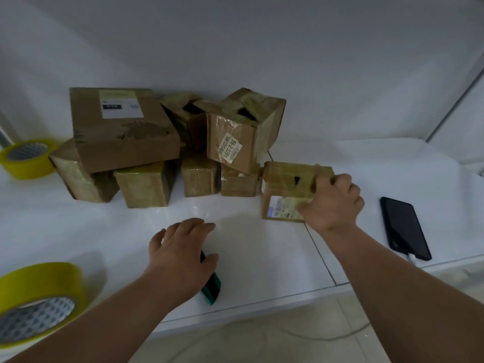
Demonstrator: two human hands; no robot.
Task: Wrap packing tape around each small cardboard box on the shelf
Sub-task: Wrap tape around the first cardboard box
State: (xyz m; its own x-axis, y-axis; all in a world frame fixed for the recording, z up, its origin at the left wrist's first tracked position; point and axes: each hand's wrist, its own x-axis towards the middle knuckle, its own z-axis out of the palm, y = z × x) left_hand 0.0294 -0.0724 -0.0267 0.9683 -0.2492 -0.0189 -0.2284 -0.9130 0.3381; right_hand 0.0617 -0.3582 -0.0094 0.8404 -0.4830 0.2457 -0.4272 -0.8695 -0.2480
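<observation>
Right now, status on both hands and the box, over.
Right hand gripping small taped box at pile's right end. Left hand spread over green tool, grip unclear. Two yellow tape rolls far left; phone right, clear of box.

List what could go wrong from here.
1. The right hand grips the end box, which sits against the pile; pulling it out could shake the tilted box perched on the lower ones, and it may topple.
2. The phone lies close to the right of that hand, its cable over the shelf edge; a sweep could knock it off.
3. The left hand covers a green tool, possibly a cutter; its edge is hidden.
</observation>
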